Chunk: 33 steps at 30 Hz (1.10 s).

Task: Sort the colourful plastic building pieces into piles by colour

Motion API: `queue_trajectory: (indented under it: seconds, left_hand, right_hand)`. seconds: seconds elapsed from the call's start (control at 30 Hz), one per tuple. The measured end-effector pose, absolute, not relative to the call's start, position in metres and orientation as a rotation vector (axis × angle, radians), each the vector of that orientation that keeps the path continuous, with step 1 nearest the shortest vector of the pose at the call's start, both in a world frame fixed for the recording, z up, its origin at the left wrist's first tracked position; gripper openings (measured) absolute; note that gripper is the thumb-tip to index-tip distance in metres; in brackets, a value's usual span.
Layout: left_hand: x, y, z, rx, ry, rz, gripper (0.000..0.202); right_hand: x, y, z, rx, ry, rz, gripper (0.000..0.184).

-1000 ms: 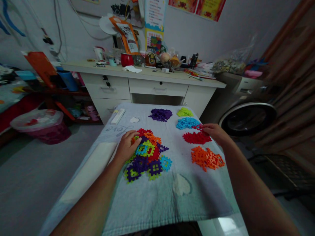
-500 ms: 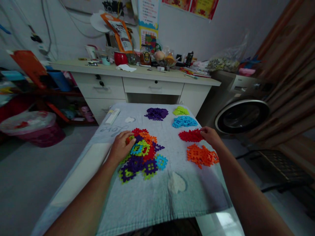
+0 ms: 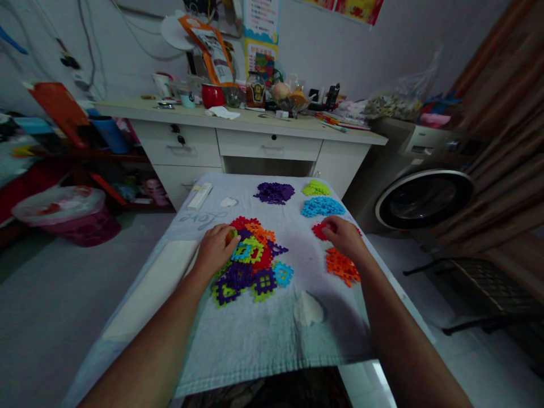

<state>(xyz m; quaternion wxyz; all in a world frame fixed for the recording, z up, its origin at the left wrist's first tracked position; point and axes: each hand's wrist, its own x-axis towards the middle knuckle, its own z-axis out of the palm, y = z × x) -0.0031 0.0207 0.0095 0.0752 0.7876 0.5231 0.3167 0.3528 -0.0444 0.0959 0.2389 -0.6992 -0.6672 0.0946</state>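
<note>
On the cloth-covered table lies a mixed heap of interlocking plastic pieces (image 3: 240,275) in purple, red, orange, blue and green. My left hand (image 3: 216,247) rests at the heap's left edge, thumb and fingers closed on a yellow-green interlocking piece (image 3: 231,235). Over on the right, my right hand (image 3: 343,233) reaches down onto the red pieces (image 3: 318,230) with curled fingers. It covers most of that pile, and what its fingertips hold is hidden. Just nearer to me are the orange pieces (image 3: 340,265), partly behind my right wrist.
Beyond the right hand sit piles of blue pieces (image 3: 322,207), green pieces (image 3: 316,188) and purple pieces (image 3: 275,193). A long white box (image 3: 199,196) lies at the far left corner. Behind the table stands a cluttered white desk (image 3: 255,127), with a washing machine (image 3: 419,175) to its right.
My right hand has moved left across the red pile, from its right end to over its middle. My left hand stays at the mixed heap. The view has shifted slightly.
</note>
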Motion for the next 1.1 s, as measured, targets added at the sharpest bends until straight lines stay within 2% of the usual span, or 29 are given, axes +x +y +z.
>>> queue_trajectory:
  seconds: [0.17,0.3,0.53,0.7,0.87,1.1]
  left_hand:
    - [0.001,0.018,0.010,2.317,1.559,0.939,0.034]
    - [0.004,0.016,0.012,2.243,1.522,1.002,0.034]
    - [0.009,0.009,0.024,2.036,1.471,1.291,0.030]
    - [0.009,0.003,0.030,1.941,1.527,1.331,0.029]
    - [0.009,0.002,0.028,1.952,1.525,1.270,0.027]
    - [0.009,0.003,0.024,1.962,1.518,1.244,0.027]
  right_hand:
    - [0.292,-0.056,0.083,-1.628,-2.272,0.647,0.023]
    - [0.275,-0.060,0.064,-1.539,-2.391,0.754,0.031]
    - [0.276,-0.058,0.053,-1.605,-2.161,0.983,0.031]
    - [0.288,-0.056,0.058,-1.570,-1.931,1.137,0.016]
    - [0.311,-0.041,0.078,-1.559,-1.888,0.930,0.011]
    - [0.369,0.019,0.107,-1.763,-1.685,0.110,0.020]
